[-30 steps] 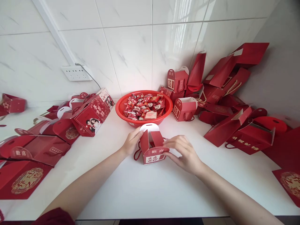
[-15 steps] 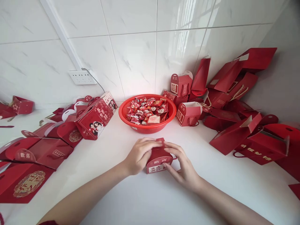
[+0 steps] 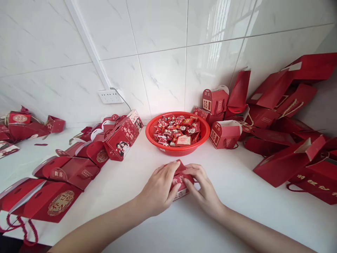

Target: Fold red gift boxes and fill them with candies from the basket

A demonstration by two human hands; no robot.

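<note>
A small red gift box (image 3: 180, 180) with pale lettering stands on the white table between my hands, in the head view. My left hand (image 3: 161, 189) wraps its left side, fingers over the top flap and thumb on the front. From the right, my right hand (image 3: 202, 188) grips it with fingertips at the top edge and thumb on the front flap. The fingers of both hands cover much of the lid. Just behind the box sits a red plastic basket (image 3: 177, 151) full of wrapped candies (image 3: 175, 130).
Several red gift boxes (image 3: 64, 202) line the left side, one showing a cartoon couple (image 3: 122, 140). On the right, small boxes (image 3: 226, 133) and a heap of larger red boxes (image 3: 289, 158) lean near the tiled wall. A socket strip (image 3: 110, 96) is on the wall.
My left hand has shifted its thumb onto the front of the box, and my right fingers have moved in closer over the flap. The whole view has turned slightly left.
</note>
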